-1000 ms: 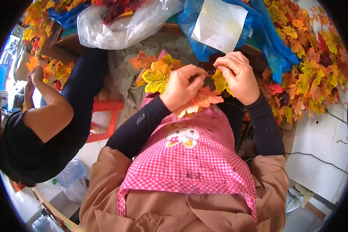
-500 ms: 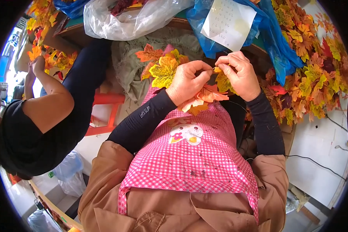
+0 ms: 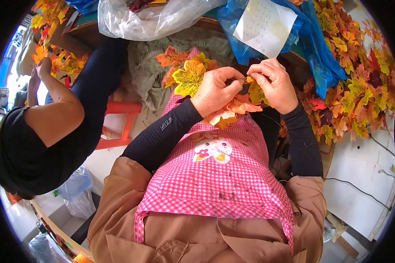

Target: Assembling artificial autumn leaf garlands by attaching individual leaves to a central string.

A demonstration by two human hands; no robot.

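Observation:
Above my lap, my left hand [image 3: 218,91] is closed in a pinch on an artificial maple leaf garland [image 3: 190,78]. Its yellow and orange leaves spread out to the left of the hand. A peach-orange leaf [image 3: 239,106] hangs below the fingers. Close beside it, my right hand [image 3: 274,85] is also closed, thumb against fingertips, by a yellow leaf [image 3: 256,93]. The fingertips of both hands almost meet, and the thin part between them is too small to make out.
A large heap of autumn-coloured leaves [image 3: 355,96] lies at the right. Ahead are a clear plastic bag [image 3: 149,22], a blue bag [image 3: 320,61] and a written paper sheet [image 3: 265,26]. At the left, another person [image 3: 44,118] handles leaves near a red stool [image 3: 123,118].
Both hands keep their pinch in nearly the same place. The whole view has shifted slightly, and the other person's hand at the left has moved a little.

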